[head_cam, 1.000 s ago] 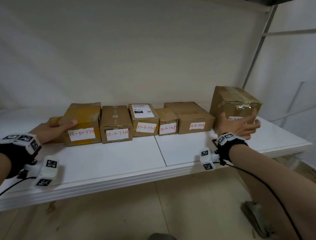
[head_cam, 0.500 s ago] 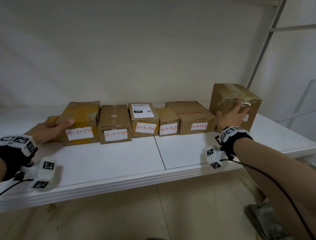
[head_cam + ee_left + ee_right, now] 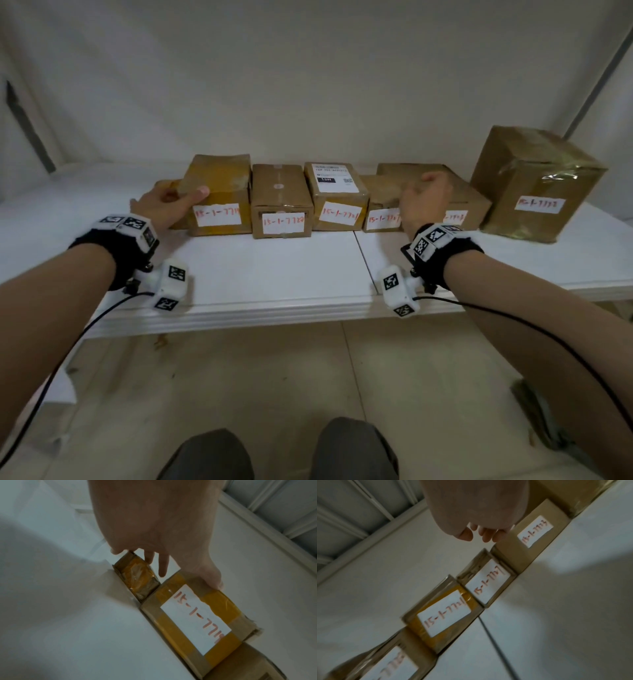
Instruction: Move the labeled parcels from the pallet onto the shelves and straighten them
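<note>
Straightening seems underway: the left hand [image 3: 164, 205] lies flat against the leftmost parcel [image 3: 219, 195] on the shelf [image 3: 274, 274], the right hand [image 3: 423, 202] hovers loosely curled, empty, likely nudging boxes next.

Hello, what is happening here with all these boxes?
A person is lining up labeled cardboard parcels along a white shelf. The left hand rests on the yellow-taped parcel at the left end of the row, thumb on its front. The right hand hovers, holding nothing, in front of the flat parcel. The tall parcel already stands on the shelf at the right end.
</note>
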### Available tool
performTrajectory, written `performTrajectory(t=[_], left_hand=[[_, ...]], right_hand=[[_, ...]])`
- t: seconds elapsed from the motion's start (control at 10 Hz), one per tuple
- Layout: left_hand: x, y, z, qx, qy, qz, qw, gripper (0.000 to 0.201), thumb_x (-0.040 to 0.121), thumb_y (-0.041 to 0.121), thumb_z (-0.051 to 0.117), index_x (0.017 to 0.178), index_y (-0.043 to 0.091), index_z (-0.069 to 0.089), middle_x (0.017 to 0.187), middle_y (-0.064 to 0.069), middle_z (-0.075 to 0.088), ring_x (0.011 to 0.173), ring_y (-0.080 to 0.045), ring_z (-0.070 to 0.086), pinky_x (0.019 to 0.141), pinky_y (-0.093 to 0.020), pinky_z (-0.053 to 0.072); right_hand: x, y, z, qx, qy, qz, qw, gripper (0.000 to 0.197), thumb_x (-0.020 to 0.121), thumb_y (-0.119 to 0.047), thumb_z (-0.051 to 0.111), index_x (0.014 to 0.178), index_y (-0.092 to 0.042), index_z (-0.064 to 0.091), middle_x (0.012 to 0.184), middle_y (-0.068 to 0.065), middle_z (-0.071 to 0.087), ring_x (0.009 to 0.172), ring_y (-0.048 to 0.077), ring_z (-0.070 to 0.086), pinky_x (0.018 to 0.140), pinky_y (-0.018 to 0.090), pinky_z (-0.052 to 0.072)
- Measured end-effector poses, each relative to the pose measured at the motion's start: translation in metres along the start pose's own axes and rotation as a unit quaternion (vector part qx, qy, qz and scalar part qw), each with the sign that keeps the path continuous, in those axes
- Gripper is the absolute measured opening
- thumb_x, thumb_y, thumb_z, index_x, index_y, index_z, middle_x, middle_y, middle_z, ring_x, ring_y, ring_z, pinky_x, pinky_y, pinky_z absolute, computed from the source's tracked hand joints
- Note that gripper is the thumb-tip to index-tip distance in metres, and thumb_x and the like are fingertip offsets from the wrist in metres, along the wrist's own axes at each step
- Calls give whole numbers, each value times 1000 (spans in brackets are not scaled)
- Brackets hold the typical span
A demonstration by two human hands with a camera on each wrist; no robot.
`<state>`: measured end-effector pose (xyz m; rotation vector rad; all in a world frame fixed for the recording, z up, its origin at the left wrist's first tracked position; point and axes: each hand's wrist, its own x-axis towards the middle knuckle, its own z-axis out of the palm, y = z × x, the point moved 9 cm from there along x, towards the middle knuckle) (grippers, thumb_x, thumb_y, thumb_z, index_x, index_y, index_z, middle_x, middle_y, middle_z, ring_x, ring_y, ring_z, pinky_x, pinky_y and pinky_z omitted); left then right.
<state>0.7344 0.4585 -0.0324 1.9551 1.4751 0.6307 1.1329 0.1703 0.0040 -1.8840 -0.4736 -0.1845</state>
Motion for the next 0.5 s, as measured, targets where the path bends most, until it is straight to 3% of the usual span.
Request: performTrajectory(t=[0.1, 0.2, 0.3, 0.4, 0.5], left_hand=[[-2, -2, -4, -46, 11, 6, 999, 87, 74, 79, 59, 143, 27, 46, 147, -7, 51, 134, -31, 47, 116, -45, 32], [-20, 3, -12, -101, 37, 9, 994, 71, 87, 65, 58, 141, 19, 50, 144, -7, 53, 130, -26, 52, 106, -30, 38], [-47, 7, -29, -145, 67, -37, 986, 79, 79, 71, 58, 136, 16, 55, 136, -9, 59, 123, -24, 57, 103, -28, 43], [-75, 15, -48, -124, 100, -70, 985, 88, 73, 77, 48, 126, 8, 60, 126, -13, 62, 115, -27, 60, 96, -31, 47], [-104, 31, -39, -125, 41, -89, 987, 60, 95, 58, 44, 125, 9, 61, 119, -8, 63, 110, -23, 58, 89, -23, 39]], right_hand=[[-16, -7, 26, 26, -55, 25, 998, 20, 89, -3, 55, 108, -10, 53, 106, 8, 58, 100, 29, 62, 90, 43, 53], [-40, -16, 44, 22, -127, 73, 989, 14, 95, -6, 51, 89, -19, 49, 81, -2, 55, 89, 26, 65, 73, 37, 57], [-66, -33, 41, -4, -192, 102, 976, 14, 101, -17, 47, 87, -18, 49, 83, 2, 60, 83, 21, 63, 58, 23, 52], [-97, -40, 35, 24, -241, 156, 957, 7, 98, -18, 50, 93, -21, 53, 96, 10, 70, 74, 18, 63, 55, 23, 47], [-122, -48, 26, 39, -290, 212, 933, 7, 98, -16, 52, 103, -15, 57, 79, 5, 66, 56, 13, 57, 48, 23, 43]])
